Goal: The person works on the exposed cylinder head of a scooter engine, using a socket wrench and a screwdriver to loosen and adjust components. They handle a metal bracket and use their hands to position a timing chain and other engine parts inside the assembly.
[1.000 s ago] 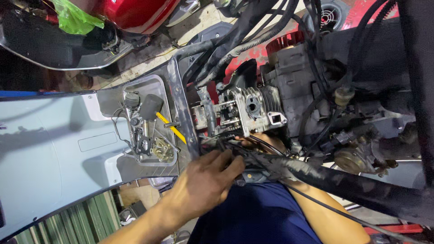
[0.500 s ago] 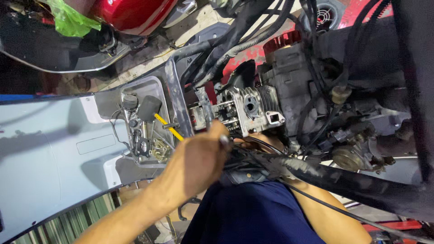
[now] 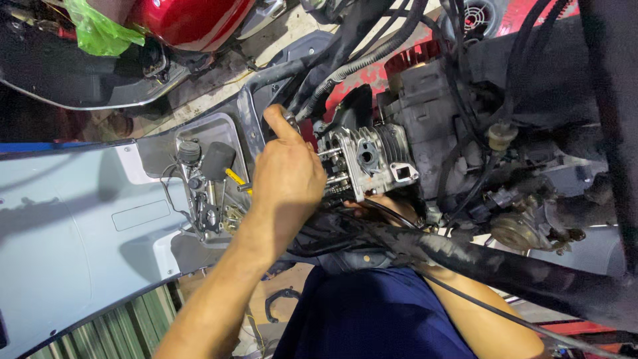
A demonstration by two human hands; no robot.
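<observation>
A bare scooter engine lies in front of me, its silver finned cylinder (image 3: pixel 364 158) facing left with studs sticking out. My left hand (image 3: pixel 287 174) is raised against the left end of the cylinder. Its fingers are curled and the thumb and forefinger pinch a small metal part (image 3: pixel 290 119) near the black hoses. My right arm runs under the black frame tube (image 3: pixel 505 267). Only a bit of my right hand (image 3: pixel 384 203) shows beneath the cylinder, behind cables, so its grip is hidden.
A recessed tray in the grey panel (image 3: pixel 73 219) holds several tools, among them a yellow-handled screwdriver (image 3: pixel 234 178). Black hoses (image 3: pixel 359 60) cross above the engine. A carburettor (image 3: pixel 525 227) hangs at the right. A red body part (image 3: pixel 186 20) and a green bag (image 3: pixel 100 30) lie at the top left.
My left hand has risen from the cables below the engine to the left end of the cylinder, closing on a small metal part. The view has shifted slightly.
</observation>
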